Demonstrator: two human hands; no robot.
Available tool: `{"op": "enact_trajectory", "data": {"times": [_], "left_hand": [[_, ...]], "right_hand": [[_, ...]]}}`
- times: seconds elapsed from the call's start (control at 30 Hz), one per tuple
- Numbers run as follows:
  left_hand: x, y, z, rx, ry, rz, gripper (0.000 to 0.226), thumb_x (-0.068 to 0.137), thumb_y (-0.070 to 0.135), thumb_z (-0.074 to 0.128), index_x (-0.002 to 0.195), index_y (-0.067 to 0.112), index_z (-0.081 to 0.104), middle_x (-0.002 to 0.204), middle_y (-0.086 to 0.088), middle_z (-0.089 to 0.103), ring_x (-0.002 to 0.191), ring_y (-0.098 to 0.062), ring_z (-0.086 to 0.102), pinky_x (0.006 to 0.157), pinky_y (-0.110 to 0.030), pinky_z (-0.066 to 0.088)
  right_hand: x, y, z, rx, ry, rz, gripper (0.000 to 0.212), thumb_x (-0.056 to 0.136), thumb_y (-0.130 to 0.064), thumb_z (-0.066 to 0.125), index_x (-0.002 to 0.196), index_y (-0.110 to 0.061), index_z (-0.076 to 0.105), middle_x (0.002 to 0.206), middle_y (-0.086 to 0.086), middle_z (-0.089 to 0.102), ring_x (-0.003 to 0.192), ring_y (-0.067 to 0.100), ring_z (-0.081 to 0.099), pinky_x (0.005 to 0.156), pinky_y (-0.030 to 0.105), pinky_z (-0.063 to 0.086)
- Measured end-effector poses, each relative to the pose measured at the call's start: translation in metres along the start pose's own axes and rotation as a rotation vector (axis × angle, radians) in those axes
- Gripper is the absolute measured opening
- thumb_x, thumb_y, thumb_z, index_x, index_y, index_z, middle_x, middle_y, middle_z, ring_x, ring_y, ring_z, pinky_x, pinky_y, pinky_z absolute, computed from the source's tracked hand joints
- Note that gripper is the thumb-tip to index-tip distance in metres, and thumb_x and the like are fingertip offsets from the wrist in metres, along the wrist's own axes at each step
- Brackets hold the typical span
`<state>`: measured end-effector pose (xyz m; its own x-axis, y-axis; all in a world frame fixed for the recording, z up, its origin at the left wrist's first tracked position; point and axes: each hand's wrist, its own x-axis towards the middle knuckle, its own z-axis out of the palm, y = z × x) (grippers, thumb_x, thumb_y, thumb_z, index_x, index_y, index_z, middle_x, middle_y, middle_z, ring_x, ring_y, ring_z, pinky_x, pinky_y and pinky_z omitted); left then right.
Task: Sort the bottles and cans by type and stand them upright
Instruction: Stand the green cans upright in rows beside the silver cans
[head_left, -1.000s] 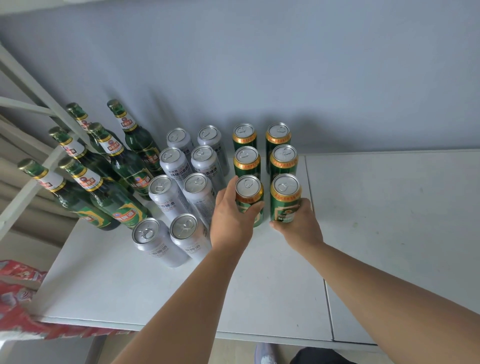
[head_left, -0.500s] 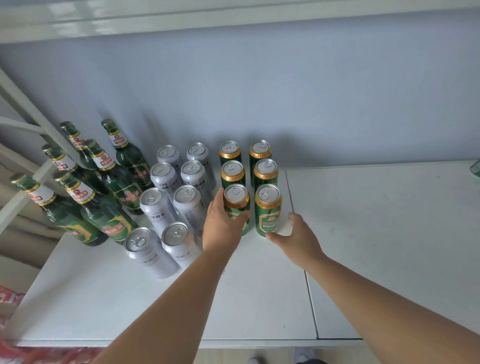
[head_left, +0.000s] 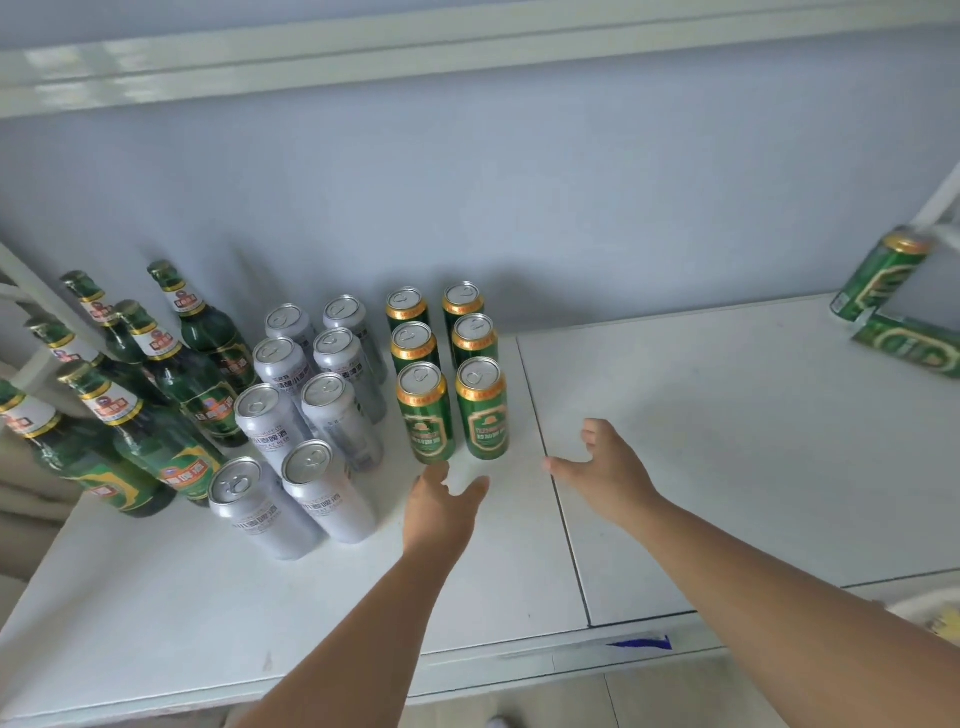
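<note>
A: The green cans (head_left: 449, 374) stand upright in two columns of three, in the middle of the white table (head_left: 363, 597). Nearest to you, your left hand (head_left: 441, 506) is just in front of the front left green can (head_left: 425, 413), with the fingers spread wide and holding nothing. I cannot tell if a fingertip touches the can base.

B: And my right hand?

A: Your right hand (head_left: 605, 470) is on the right of the front right green can (head_left: 482, 408), apart from it, fingers also wide and empty. It hovers near the seam between the two table plates.

B: What is beside the green group?

A: On the left, eight silver cans (head_left: 306, 410) stand in two columns, very close together. Further left are the green bottles (head_left: 150, 395), six I believe, all upright. Behind everything is the grey wall (head_left: 519, 208).

B: So is the sorting finished?

A: I judge not yet. Far on the right, near the shelf post, one loose green can (head_left: 878, 280) leans and another lying green can (head_left: 909, 345) is on its side.

B: What can go wrong?

A: When you reach to the far right, your forearm can sweep the front green cans; they are narrow and close, so one falling can push its neighbours. The lying can may also roll to the table edge if you grip it badly.
</note>
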<state>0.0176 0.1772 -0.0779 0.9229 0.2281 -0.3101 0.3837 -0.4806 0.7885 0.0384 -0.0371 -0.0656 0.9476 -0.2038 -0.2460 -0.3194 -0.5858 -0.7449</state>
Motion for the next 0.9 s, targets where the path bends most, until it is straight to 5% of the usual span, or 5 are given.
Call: {"op": "enact_trajectory", "data": {"times": [0.6,0.9], "left_hand": [[-0.098,0.153,0.217,0.105,-0.247,0.23,0.062,0.09,0.047,0.071,0.142,0.02,0.052,0.142,0.005,0.056,0.127,-0.012,0.056,0.098,-0.03,0.046],[-0.127,0.2,0.287,0.088,-0.331,0.274,0.057,0.091,0.044,0.072,0.139,0.019,0.055,0.135,0.004,0.061,0.112,-0.011,0.059,0.092,-0.027,0.045]], "right_hand": [[-0.063,0.18,-0.254,0.108,0.273,0.148,0.082,0.083,-0.051,0.076,0.147,-0.012,0.043,0.147,0.002,0.05,0.134,0.019,0.049,0.108,0.036,0.041],[-0.081,0.243,-0.321,0.149,0.325,0.222,0.079,0.084,-0.052,0.074,0.147,-0.016,0.044,0.146,0.002,0.051,0.133,0.019,0.05,0.107,0.037,0.042]]}}
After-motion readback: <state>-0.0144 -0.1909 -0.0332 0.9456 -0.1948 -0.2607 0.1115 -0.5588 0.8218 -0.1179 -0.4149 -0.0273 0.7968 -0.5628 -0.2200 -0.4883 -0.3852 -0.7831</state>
